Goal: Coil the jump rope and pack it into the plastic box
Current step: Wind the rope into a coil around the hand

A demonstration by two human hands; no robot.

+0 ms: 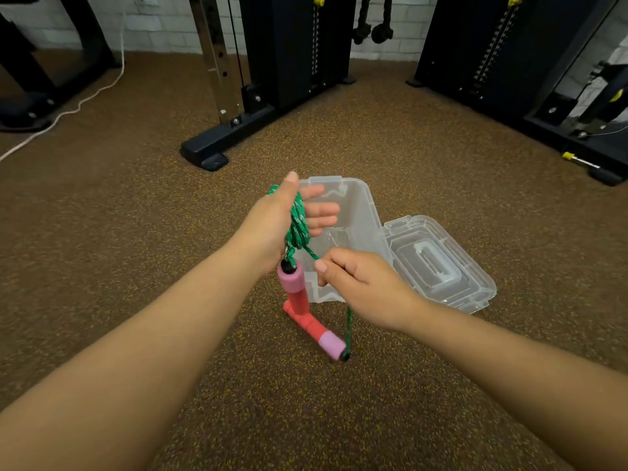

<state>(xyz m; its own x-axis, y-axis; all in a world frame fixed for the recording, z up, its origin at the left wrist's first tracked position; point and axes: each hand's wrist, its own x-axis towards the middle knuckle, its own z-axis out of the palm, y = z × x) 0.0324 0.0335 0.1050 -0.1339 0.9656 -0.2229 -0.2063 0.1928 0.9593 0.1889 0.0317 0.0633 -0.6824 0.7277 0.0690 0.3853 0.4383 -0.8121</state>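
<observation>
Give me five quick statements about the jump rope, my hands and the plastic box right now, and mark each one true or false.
1. The green rope is wound around the left hand. True.
2. The plastic box already holds both handles. False: the box has no rope or handle in it; one handle hangs below the left hand, the other handle is down near the floor.
3. The right hand pinches a strand of the rope. True.
4. The lid is closed on the box. False: it lies open to the box's right.
5. The box sits on a table. False: it rests on the speckled floor.
</observation>
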